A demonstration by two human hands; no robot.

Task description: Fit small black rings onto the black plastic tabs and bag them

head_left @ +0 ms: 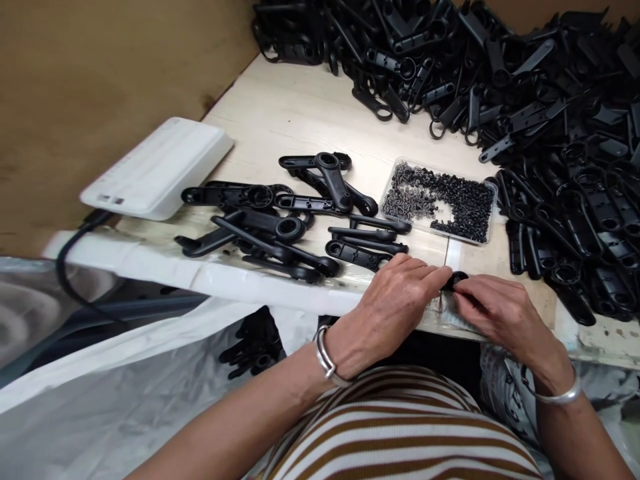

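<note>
My left hand (400,293) is closed on one side of a black plastic part (456,279) at the table's front edge. On its other side, the fingers of my right hand (505,310) are pinched together against the same part. Most of this part is covered by my fingers, so its full shape is hidden. Just beyond my hands sits a shallow clear plastic box (493,217) of small black pieces (465,200) and tiny metal springs (407,200). Black plastic arms with ring ends (360,253) lie close to my left hand.
Black arms (270,227) lie loosely along the table's left front. A large heap of similar parts (450,60) covers the back, with more (575,227) piled at right. A white box (157,167) with a black cable (63,267) stands left. An opened white bag (165,387) hangs below.
</note>
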